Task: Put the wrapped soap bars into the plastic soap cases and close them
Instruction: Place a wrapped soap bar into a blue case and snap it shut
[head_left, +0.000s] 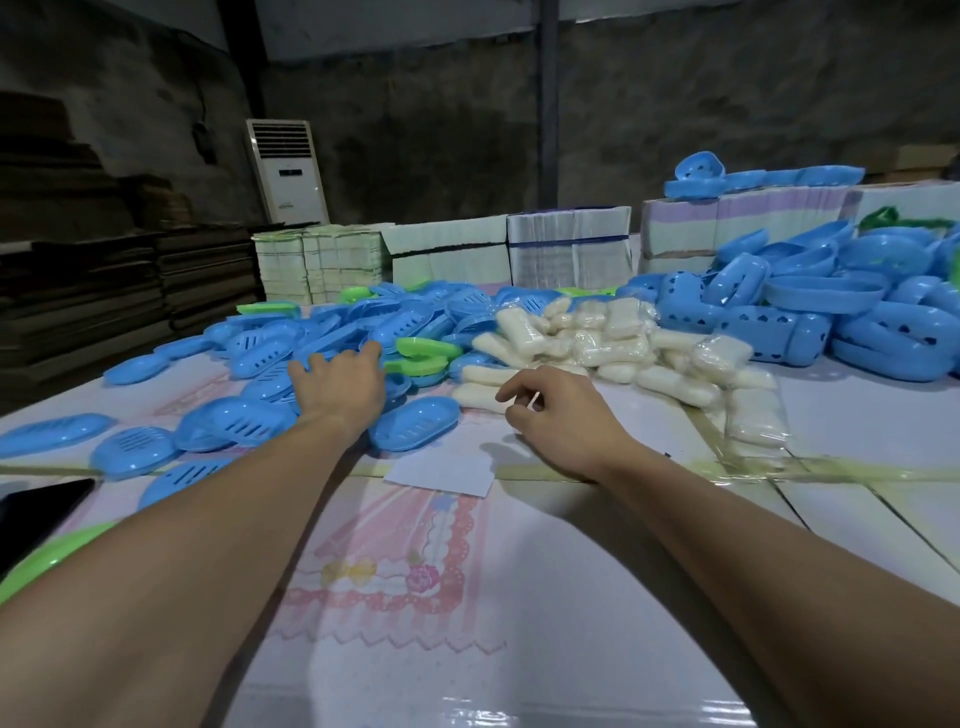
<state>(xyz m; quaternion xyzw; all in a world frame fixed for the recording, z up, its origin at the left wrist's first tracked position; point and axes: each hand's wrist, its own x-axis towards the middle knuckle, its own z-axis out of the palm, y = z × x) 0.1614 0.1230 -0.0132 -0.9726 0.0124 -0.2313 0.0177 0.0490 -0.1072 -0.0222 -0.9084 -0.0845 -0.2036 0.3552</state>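
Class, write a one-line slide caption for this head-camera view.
Left hand reaches into blue soap cases; right hand hovers beside wrapped soap bars.

Soap bars (613, 345): cream-white, clear-wrapped, heaped loosely at table centre-right.
Soap cases (291, 358): blue slotted oval halves, a few green, scattered left; deeper blue perforated halves piled right.

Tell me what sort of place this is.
Probably a small packing workshop or storeroom. Heaps of loose blue soap cases and a pile of wrapped soap bars cover the table, bundled flat cartons are stacked behind, and the walls are bare concrete.
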